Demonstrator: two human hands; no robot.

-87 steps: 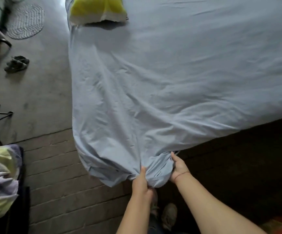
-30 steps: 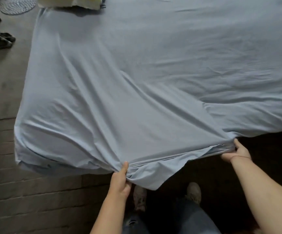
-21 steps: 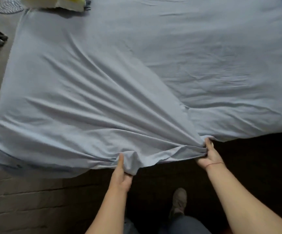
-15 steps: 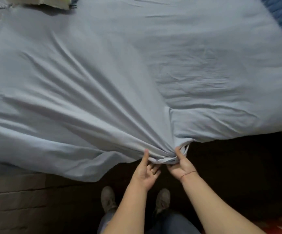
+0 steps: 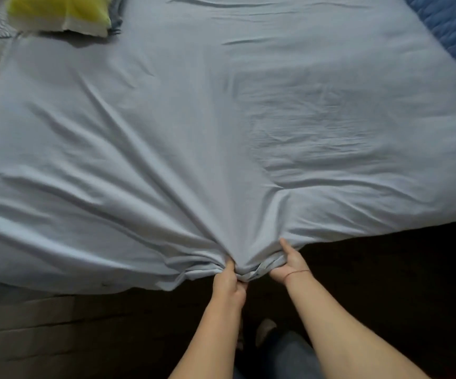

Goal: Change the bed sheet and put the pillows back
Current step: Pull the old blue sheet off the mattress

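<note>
Gripping the sheet point(image 5: 221, 119) with both hands at the near edge of the bed point(image 5: 453, 26). Left hand point(image 5: 228, 285) closed tight on a bunch of gathered hem, thumb on top, fingers curled under. Right hand point(image 5: 287, 265) just beside it, clutching the next fold, thumb stretched up along the cloth, fingers tucked beneath and mostly hidden; thin red thread point(image 5: 297, 272) round that wrist. Pale blue, spread over nearly the whole bed, creases fanning out from the two grips toward the far left corner; hem hanging loose off the near edge to the left. Blue quilted top bare at the far right corner. Yellow pillow point(image 5: 60, 15) at the far left corner. Below the hands, a shoe point(image 5: 265, 328) on dark floor point(image 5: 43, 324).
</note>
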